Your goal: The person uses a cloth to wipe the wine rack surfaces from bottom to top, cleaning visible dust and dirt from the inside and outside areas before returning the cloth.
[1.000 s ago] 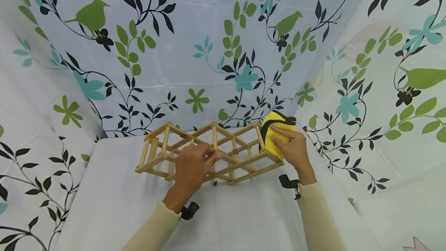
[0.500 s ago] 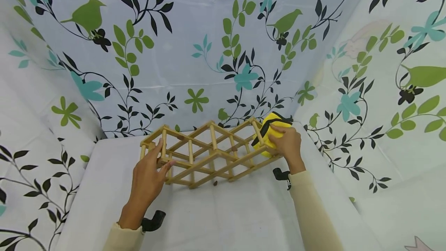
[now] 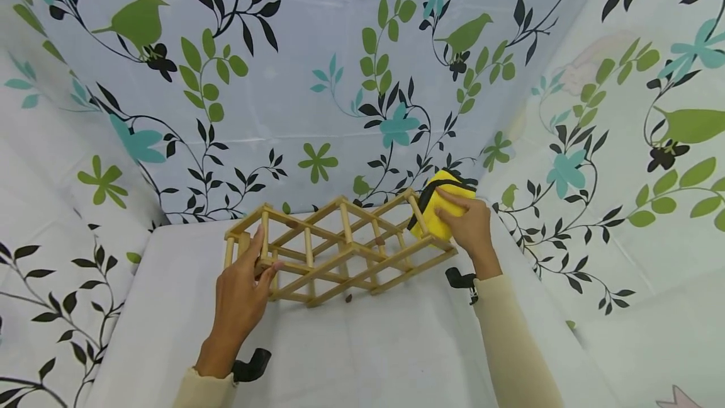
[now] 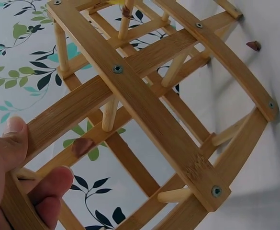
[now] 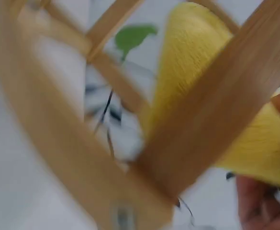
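A folding wooden lattice rack (image 3: 351, 249), made of crossed slats and round dowels, stands toward the table's back. My left hand (image 3: 240, 294) grips its left end; in the left wrist view the thumb (image 4: 16, 139) lies on a slat and the fingers curl beneath. In my right hand (image 3: 474, 232) is a yellow cloth (image 3: 435, 209) with black edging, pressed at the rack's right end. The right wrist view has the folded cloth (image 5: 190, 45) behind a blurred slat (image 5: 202, 105), with part of the hand (image 5: 257, 201) at the lower right.
White fabric covers the table (image 3: 362, 357). A small brown fragment (image 3: 348, 298) lies in front of the rack, and a brown patch (image 4: 83, 146) shows on one bar. Leaf-and-bird patterned sheets (image 3: 272, 106) hang close behind and at both sides.
My left hand has moved from the rack's middle to its left end and grips there. The right hand and cloth shifted slightly left, then up along the end. The rack has turned a little.
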`<state>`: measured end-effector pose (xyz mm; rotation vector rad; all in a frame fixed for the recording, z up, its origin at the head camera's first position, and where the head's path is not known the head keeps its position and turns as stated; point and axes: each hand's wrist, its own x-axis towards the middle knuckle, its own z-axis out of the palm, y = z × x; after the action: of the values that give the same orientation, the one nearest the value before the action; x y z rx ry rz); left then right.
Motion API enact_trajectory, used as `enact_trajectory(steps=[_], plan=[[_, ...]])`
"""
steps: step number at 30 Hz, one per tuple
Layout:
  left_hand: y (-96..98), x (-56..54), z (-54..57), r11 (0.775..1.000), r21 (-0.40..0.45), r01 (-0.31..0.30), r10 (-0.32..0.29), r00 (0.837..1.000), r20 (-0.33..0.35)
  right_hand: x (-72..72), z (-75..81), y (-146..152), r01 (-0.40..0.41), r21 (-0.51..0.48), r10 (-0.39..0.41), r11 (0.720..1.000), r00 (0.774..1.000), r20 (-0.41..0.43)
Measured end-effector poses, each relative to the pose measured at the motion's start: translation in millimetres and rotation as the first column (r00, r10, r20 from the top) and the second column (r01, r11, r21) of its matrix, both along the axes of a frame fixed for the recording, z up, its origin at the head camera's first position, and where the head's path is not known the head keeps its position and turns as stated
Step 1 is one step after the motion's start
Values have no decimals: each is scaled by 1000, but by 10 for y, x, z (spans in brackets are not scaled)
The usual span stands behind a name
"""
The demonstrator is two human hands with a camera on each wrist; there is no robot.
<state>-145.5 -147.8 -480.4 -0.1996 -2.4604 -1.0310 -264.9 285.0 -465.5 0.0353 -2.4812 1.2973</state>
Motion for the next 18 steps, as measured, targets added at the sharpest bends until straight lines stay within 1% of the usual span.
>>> enact_trajectory(steps=[1, 2, 3, 4, 5, 6, 7, 8, 9, 10, 11, 13, 14, 15, 16, 17, 18], plan=[[4, -6, 0, 1000, 2, -2, 2, 1000, -7, -6, 0, 2, -31, -30, 31, 999, 999, 11], [8, -11, 0, 1000, 2, -4, 4, 1000, -14, -15, 3, 1, -52, -34, 52, 998, 998, 25], [14, -15, 2, 1000, 7, -5, 5, 1000, -18, -24, 7, 0, -56, -14, 57, 998, 997, 45], [20, -18, 3, 1000, 8, -4, 5, 1000, -23, -33, 14, 3, -42, 40, 40, 998, 997, 64], [27, -22, 3, 1000, 9, -6, 6, 1000, -26, -37, 33, 4, -11, 134, 2, 991, 998, 67], [34, -24, 3, 1000, 11, -6, 6, 1000, -29, -26, 66, -3, 29, 218, -42, 976, 998, 56], [40, -26, 0, 1000, 14, -5, 6, 1000, -30, -7, 104, -15, 75, 284, -85, 956, 996, 24], [46, -26, -2, 1000, 15, -7, 7, 999, -32, 22, 153, -36, 118, 313, -116, 942, 993, -25], [53, -27, -4, 1000, 14, -9, 9, 999, -32, 62, 211, -71, 160, 315, -140, 935, 987, -85], [57, -29, -6, 1000, 11, -13, 14, 999, -35, 106, 275, -120, 188, 292, -148, 938, 977, -156], [62, -28, -5, 1000, 11, -18, 19, 999, -36, 151, 340, -182, 195, 239, -140, 951, 963, -229], [71, -23, 1, 1000, 15, -24, 25, 999, -39, 238, 460, -339, 141, 91, -99, 986, 929, -357], [76, -21, 5, 999, 14, -28, 29, 999, -40, 276, 512, -425, 96, 29, -77, 995, 912, -403], [80, -19, 8, 999, 14, -31, 31, 999, -40, 314, 559, -517, 38, -34, -49, 999, 901, -430], [84, -17, 10, 999, 14, -33, 33, 999, -39, 342, 590, -609, -23, -81, -15, 996, 897, -442], [88, -14, 11, 999, 14, -35, 35, 999, -37, 360, 603, -704, -83, -124, 21, 989, 898, -439], [92, -11, 12, 999, 16, -36, 36, 999, -34, 369, 606, -802, -128, -151, 53, 980, 905, -421]])
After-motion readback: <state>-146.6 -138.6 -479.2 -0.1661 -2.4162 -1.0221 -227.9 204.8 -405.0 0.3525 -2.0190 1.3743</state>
